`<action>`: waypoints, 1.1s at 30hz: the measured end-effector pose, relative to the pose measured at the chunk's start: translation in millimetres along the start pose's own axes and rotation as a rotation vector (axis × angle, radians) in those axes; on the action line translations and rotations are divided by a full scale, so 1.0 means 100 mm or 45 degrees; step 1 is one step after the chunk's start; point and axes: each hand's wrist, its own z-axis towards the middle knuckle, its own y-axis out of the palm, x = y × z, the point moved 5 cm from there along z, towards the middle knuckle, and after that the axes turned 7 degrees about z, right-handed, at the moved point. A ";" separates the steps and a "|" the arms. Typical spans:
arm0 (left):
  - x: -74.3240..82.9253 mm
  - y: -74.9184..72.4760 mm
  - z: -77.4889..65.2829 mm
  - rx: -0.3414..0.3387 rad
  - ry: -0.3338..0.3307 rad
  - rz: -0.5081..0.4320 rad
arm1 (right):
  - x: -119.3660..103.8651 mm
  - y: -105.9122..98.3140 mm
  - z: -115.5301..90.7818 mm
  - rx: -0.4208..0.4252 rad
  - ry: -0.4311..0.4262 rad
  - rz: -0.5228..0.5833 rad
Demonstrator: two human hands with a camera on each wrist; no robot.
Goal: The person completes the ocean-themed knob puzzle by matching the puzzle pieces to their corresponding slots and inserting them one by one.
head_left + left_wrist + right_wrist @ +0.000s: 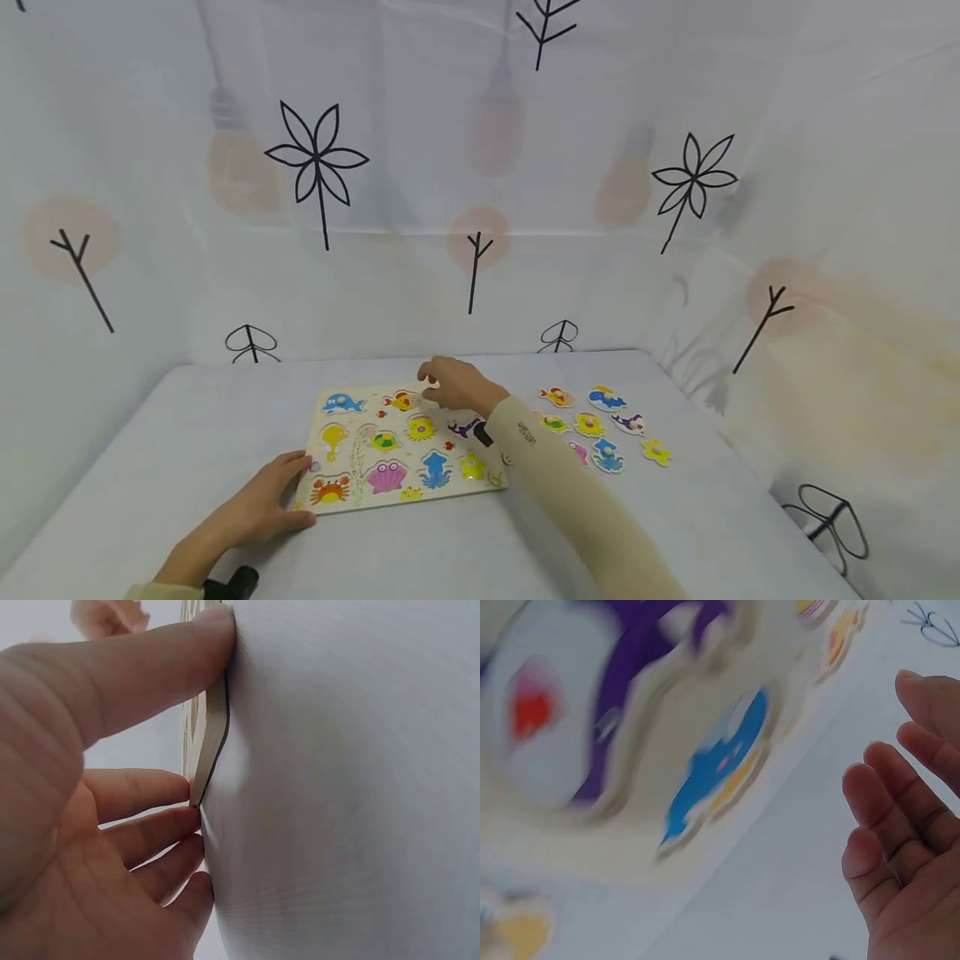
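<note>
A cream puzzle board [472, 487] with colourful sea-animal pictures lies flat on the table. At its near left corner, my left hand [262, 504] touches the board's edges, thumb on the front edge and fingers along the left edge. In the left wrist view the thumb [150, 671] and fingertips meet the board's side edge [214, 724]. My right hand [461, 385] is above the far side of the board, fingers loosely bent. The right wrist view shows that hand [911, 840] holding nothing, beside a blue whale picture [720, 765] on the board.
Right of the board lie several loose puzzle pieces, among them a blue octopus [607, 457], a blue whale [606, 398], a red and yellow fish [557, 397] and a yellow star [656, 452]. A white patterned curtain [480, 292] hangs behind the table.
</note>
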 end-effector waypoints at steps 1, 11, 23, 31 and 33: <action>-0.01 0.00 0.00 0.000 -0.001 0.001 | 0.07 -0.03 -0.04 0.007 0.013 0.005; -0.03 0.00 -0.04 0.007 -0.015 -0.024 | 0.81 -0.19 -0.41 0.052 0.196 0.041; -0.04 0.02 -0.03 0.004 -0.020 -0.025 | 1.63 -0.31 -0.85 0.144 0.381 0.129; -0.01 0.03 -0.01 0.017 0.001 -0.010 | 1.99 -0.36 -1.11 0.148 0.467 0.209; -0.02 0.03 -0.01 0.017 -0.002 -0.009 | 2.04 -0.36 -1.15 0.140 0.487 0.224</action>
